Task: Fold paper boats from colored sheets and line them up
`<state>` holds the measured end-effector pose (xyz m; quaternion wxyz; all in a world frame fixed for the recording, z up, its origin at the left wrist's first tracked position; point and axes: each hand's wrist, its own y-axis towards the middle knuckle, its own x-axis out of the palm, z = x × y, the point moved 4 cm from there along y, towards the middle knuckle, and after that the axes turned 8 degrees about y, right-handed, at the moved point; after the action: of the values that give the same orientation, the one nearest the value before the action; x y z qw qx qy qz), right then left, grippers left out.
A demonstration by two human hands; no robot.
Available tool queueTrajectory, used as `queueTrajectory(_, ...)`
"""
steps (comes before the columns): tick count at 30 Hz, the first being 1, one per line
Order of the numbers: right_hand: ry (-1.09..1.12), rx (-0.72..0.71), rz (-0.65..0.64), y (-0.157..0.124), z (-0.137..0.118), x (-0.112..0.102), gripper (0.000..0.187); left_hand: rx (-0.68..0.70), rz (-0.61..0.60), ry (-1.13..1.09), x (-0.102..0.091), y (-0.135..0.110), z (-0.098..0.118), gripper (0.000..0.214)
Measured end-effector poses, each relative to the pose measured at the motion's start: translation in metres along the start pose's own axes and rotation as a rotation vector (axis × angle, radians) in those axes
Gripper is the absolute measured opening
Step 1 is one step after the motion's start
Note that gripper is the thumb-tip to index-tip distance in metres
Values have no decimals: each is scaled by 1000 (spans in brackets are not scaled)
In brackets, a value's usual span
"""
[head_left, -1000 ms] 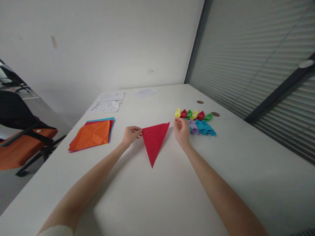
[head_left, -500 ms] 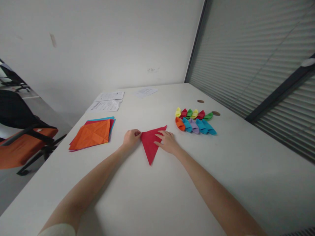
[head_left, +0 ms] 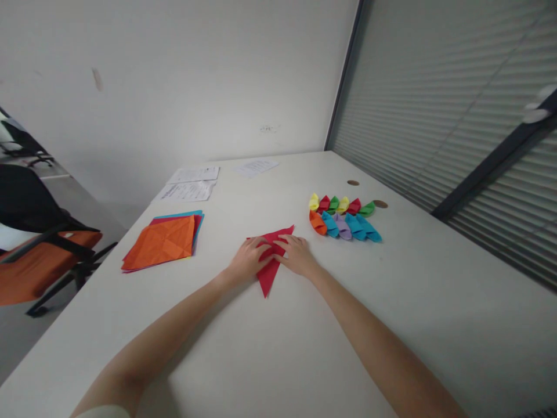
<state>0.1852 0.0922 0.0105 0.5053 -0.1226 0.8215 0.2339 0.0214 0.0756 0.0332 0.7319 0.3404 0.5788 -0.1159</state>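
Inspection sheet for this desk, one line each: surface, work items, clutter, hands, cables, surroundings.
Surface: white table, two brown discs near the blinds.
Work items: red triangle in front; coloured stack, orange on top, at left; two rows of small folded pieces at right.
Clutter: printed sheets towards the far end.
Hands: left hand and right hand both on the red triangle; grip unclear.
Cables: nothing seen.
Surroundings: pale wall ahead, blinds right, orange-and-black chair left.

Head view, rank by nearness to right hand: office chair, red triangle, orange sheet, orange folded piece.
1. Red triangle, touching the right hand.
2. Orange folded piece, ahead and right.
3. Orange sheet, left.
4. Office chair, far left.
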Motion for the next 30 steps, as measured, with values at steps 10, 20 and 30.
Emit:
queueTrajectory(10, 19, 11, 31, 0, 0, -3, 45, -26, -75, -10, 17, -11, 11, 68)
queueTrajectory(20, 24, 14, 34, 0, -1, -3, 44, -60, -103, 51, 19, -12, 11, 69)
queueTrajectory(30, 44, -70, 44, -1, -6, -6, 43, -52, -112, 72, 14, -11, 13, 68)
